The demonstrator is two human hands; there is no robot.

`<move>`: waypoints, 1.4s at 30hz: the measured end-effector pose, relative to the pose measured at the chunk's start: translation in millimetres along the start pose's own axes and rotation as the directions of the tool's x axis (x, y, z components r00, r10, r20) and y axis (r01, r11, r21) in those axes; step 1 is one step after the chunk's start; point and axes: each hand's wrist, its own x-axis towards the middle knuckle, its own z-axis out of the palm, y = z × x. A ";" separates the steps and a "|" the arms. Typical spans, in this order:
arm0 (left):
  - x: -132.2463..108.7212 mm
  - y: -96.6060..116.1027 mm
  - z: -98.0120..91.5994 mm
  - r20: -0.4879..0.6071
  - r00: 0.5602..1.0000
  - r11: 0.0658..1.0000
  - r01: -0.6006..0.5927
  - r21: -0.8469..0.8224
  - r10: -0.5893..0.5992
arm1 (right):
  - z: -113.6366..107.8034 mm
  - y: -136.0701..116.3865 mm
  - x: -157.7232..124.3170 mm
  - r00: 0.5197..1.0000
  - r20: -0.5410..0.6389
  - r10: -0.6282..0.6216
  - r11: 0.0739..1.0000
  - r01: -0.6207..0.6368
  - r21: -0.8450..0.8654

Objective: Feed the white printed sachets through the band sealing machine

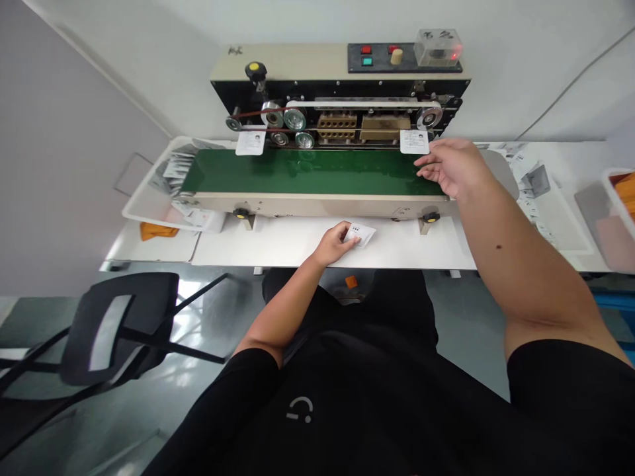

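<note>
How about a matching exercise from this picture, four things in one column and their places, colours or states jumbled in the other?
1. Left hand
2. Right hand
3. Conveyor belt
4. Chair

A. Green
B. Black, off to the left
C. Holding a small white packet
D. Raised at the conveyor belt's right end

Pairs: 1-C, 2-D, 3-A, 4-B

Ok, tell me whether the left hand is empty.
No, the left hand holds a white packet in front of the green belt.

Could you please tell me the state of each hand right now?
Left hand: closed, holding a small white packet.
Right hand: open, beside another packet at the machine; contact unclear.
</note>
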 end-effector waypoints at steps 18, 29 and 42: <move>0.2 -0.3 4.6 0.066 0.997 0.994 0.054 -0.099 -0.048 | 62.2 159.8 -170.8 0.918 0.359 0.166 0.986 -0.159 -0.049; -4.8 6.7 -1.4 0.153 0.988 0.997 -0.018 -0.077 0.030 | 17.0 82.8 -133.5 0.998 0.042 -0.043 0.999 0.044 -0.023; -4.0 6.9 -1.8 0.156 0.986 0.998 -0.061 -0.008 0.061 | -52.5 -0.1 -18.2 0.957 -0.195 0.214 0.963 -0.173 0.206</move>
